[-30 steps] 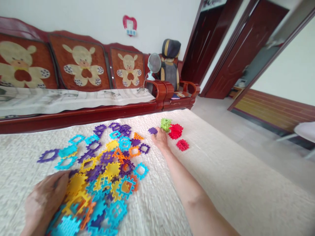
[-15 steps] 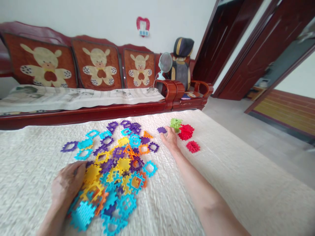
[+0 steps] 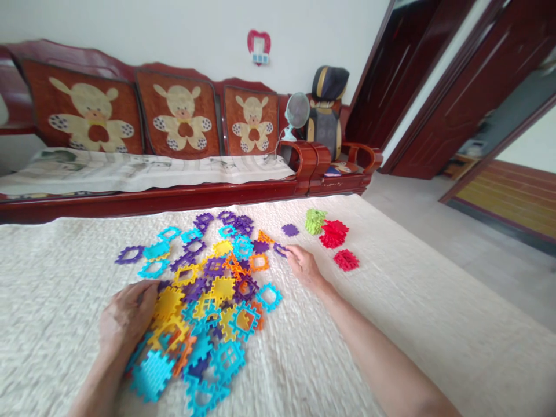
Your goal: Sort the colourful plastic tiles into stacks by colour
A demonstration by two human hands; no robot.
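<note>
A purple interlocking frame piece (image 3: 280, 249) is tilted up between the thumb and fingers of my right hand (image 3: 304, 267), at the right side of a mixed pile. My left hand (image 3: 129, 313) rests at the pile's left edge with its fingers curled. A bit of purple shows at its fingertips, but what it holds is hidden. The pile has blue, yellow, orange and purple notched plastic pieces, among them a yellow square (image 3: 223, 290) and a blue window piece (image 3: 227, 360). A flat purple piece (image 3: 290, 230) lies alone beyond my right hand.
A green stack (image 3: 315, 221) stands beside a larger red stack (image 3: 334, 234), with a smaller red stack (image 3: 346, 260) nearer. All lie on a cream textured cloth (image 3: 417, 324). Behind are a wooden sofa (image 3: 208, 197) with bear cushions and a small fan (image 3: 297, 110).
My right hand has left the lone purple piece, moved back toward the pile and picked up the purple frame piece at its edge. My left hand has stayed in place; the view shifted slightly.
</note>
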